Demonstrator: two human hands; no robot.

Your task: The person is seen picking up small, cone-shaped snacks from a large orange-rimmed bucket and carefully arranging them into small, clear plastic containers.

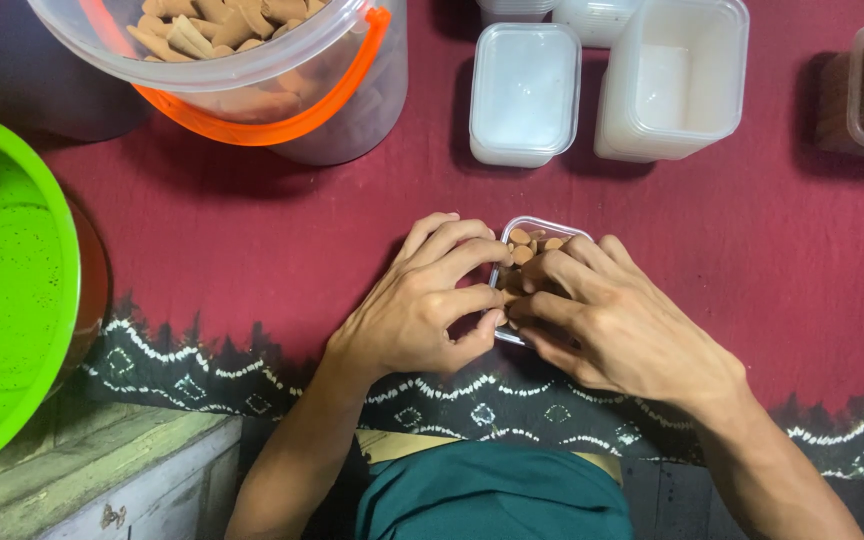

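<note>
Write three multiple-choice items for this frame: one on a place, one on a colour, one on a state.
1. Where is the small clear container of brown cone-shaped pieces?
A. Between both hands on the red cloth
B. Inside the green basin
C. On top of the stacked tubs

2. What colour is the handle of the clear bucket?
A. Blue
B. Orange
C. White

3. What state is the small container in?
A. Lidded and sealed
B. Open, with pieces inside
C. Tipped upside down

Answers:
1. A, since the left hand and right hand close around it on the red cloth, well away from the green basin and the stacked tubs.
2. B, since an orange band hangs along the bucket's rim.
3. B, since pieces show in its uncovered top beyond the fingers.
</note>
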